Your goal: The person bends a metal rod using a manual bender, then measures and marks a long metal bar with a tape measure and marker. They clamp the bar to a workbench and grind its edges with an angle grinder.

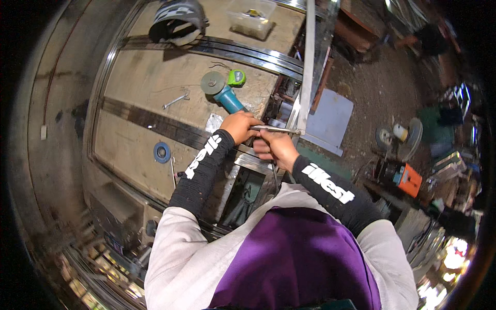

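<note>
My left hand [240, 127] is closed, its fingers curled round the near end of a slim grey metal tool [279, 129] whose kind I cannot make out. Beside it my right hand [280, 148] is also closed, with the thumb against the tool and the other fingers bent and slightly blurred. The tool's far end meets the lower end of a long pale metal bar [308, 67]. Just beyond my left hand lies a teal angle grinder [229, 100] with a grey disc. A green tape measure [236, 77] rests next to that disc.
A wrench [175, 101] and a blue-rimmed disc [161, 152] lie on the wooden board [139, 82] among shiny metal rails [248, 56]. Farther back are a welding helmet [178, 23] and a clear plastic box [251, 18]. An orange machine [408, 180] stands on the floor at right.
</note>
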`<state>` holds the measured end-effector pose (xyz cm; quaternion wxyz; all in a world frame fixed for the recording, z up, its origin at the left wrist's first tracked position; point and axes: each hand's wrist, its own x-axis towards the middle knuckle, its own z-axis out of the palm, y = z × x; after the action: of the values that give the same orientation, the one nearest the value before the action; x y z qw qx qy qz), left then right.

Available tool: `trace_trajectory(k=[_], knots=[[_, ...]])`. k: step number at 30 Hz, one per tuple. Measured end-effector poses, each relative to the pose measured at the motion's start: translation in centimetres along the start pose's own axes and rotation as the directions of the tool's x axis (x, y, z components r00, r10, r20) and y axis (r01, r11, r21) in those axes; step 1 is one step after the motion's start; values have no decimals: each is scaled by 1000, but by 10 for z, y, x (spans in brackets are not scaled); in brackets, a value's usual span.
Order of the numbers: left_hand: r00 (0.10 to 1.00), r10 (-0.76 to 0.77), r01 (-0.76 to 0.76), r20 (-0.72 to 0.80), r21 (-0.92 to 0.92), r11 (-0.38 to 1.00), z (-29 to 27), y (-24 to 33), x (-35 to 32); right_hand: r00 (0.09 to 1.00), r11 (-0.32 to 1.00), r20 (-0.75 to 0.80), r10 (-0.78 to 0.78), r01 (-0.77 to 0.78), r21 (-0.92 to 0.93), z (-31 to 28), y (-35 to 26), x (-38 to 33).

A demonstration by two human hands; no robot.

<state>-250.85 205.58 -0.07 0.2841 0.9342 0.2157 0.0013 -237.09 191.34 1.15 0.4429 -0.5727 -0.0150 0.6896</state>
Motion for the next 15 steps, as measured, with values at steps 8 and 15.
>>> trace_trajectory(k=[8,15], knots=[[965,-233,239,-117,36,970,7,14,-7,950,876,100,-296,312,-367,-46,-99,1],[735,-533,549,-420,-95,831,27,42,-20,884,394,434,-173,466,-792,-21,-115,154]])
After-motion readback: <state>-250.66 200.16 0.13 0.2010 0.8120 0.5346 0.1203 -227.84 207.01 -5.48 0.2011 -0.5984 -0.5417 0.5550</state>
